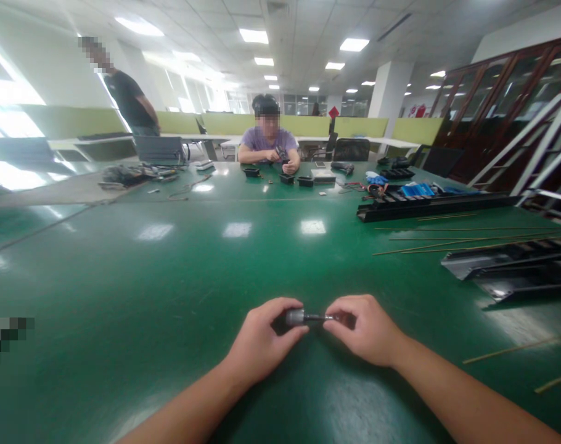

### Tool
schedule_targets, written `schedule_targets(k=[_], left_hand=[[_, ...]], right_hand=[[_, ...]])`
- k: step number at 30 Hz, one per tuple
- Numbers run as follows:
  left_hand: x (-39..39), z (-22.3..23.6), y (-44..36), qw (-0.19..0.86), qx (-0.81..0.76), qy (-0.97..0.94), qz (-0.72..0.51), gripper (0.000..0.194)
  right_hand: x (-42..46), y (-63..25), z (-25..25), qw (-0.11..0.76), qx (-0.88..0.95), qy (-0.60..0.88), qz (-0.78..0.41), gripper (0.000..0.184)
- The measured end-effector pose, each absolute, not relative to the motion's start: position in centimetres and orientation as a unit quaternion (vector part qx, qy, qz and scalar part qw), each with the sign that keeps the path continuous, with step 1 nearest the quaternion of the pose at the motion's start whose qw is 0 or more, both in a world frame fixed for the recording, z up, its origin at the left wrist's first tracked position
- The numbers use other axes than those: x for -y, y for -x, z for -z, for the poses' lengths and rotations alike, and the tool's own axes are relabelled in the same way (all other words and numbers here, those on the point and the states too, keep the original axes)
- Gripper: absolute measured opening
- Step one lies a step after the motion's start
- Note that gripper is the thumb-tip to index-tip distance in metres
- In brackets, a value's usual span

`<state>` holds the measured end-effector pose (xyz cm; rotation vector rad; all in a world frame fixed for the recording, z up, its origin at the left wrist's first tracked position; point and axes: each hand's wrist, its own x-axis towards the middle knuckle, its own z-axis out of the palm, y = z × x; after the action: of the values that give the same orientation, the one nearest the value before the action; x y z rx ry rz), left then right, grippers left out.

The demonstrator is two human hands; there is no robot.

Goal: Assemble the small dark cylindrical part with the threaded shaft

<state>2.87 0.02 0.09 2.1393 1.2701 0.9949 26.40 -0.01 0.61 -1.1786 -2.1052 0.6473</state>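
Both of my hands meet low in the middle of the head view, just above the green table [179, 277]. My left hand [262, 339] is closed round the grey cylindrical end of a small metal part [295, 317]. A thin dark shaft [316, 318] runs from that part to my right hand [366, 330], whose thumb and fingers pinch its other end. What lies inside the right fingers is hidden.
Long black metal rails [428, 206] and thin wooden rods [465, 243] lie at the right, with more dark rails [511, 265] nearer me. A seated person [269, 145] works at the far side among small black parts. Another person [127, 102] stands at back left.
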Motion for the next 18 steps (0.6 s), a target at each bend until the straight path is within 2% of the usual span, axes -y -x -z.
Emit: schedule_targets(k=[18], left_hand=[[-0.11,-0.34,-2.91,0.22,-0.456,-0.784,-0.36,0.026]], right_hand=[[-0.11,-26.58,-0.53,0.319,0.801,0.443,-0.244,0.007]])
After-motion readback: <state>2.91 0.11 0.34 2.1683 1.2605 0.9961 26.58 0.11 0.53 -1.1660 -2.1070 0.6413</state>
